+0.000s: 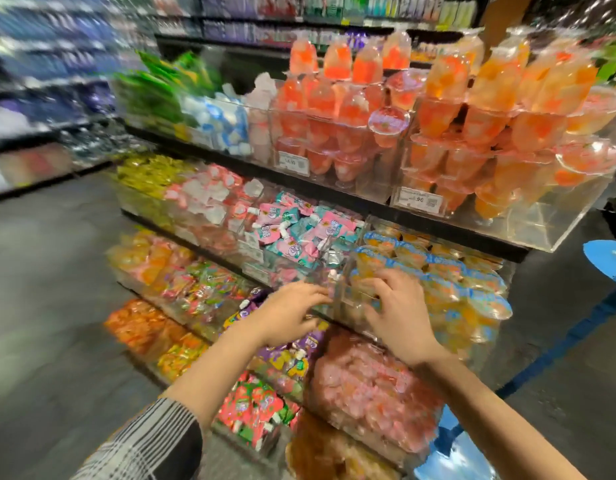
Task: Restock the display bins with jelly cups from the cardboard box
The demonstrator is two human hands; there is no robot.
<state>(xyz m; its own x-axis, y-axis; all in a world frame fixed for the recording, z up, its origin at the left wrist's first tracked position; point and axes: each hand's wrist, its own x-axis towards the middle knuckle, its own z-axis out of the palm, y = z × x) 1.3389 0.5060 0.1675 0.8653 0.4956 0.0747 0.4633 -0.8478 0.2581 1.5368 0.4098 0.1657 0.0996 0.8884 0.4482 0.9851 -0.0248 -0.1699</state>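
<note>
Right hand (401,308) fingers curled at the clear bin (355,299) front left corner, apparently gripping its wall, blurred. Left hand (292,311) fingers loosely spread, touching the divider. Jelly cups (448,282) upright, lids up, just right of the fingers.

Clear glossy plastic bins (555,216) and jelly cups (438,282) — shiny foil-like pouches (292,220); matt dark floor (50,306).
</note>
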